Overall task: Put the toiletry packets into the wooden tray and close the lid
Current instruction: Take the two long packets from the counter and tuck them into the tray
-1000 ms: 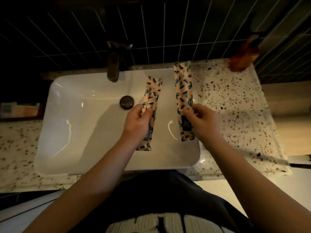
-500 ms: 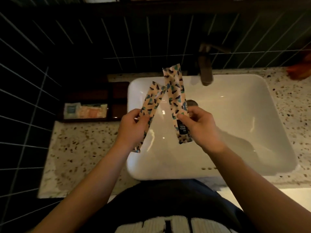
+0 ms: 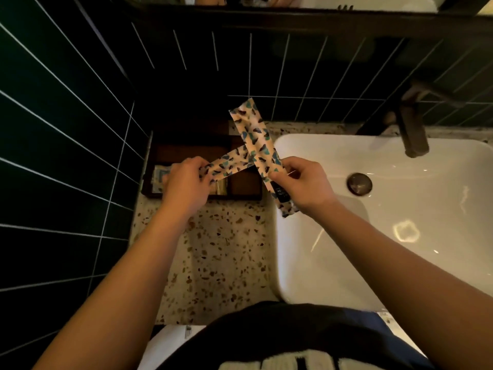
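Each of my hands holds a long patterned toiletry packet, cream with blue and dark shapes. My left hand (image 3: pixel 184 184) grips one packet (image 3: pixel 229 164) that lies nearly level over the dark wooden tray (image 3: pixel 245 186). My right hand (image 3: pixel 304 182) grips the other packet (image 3: pixel 256 140), which points up and left and crosses over the first. The tray sits on the speckled counter against the tiled wall, open, with small packets (image 3: pixel 160 173) inside, partly hidden by my left hand. Its lid is not clear in the dark.
A white sink basin (image 3: pixel 400 236) with a drain (image 3: pixel 359 183) fills the right side, with a dark faucet (image 3: pixel 410 132) above it. Speckled stone counter (image 3: pixel 221 263) runs between the tray and my body. Dark green tiled walls close off the left and back.
My view and both hands have swung left from above the sink to above the tray. The two packets, apart before, now cross each other.
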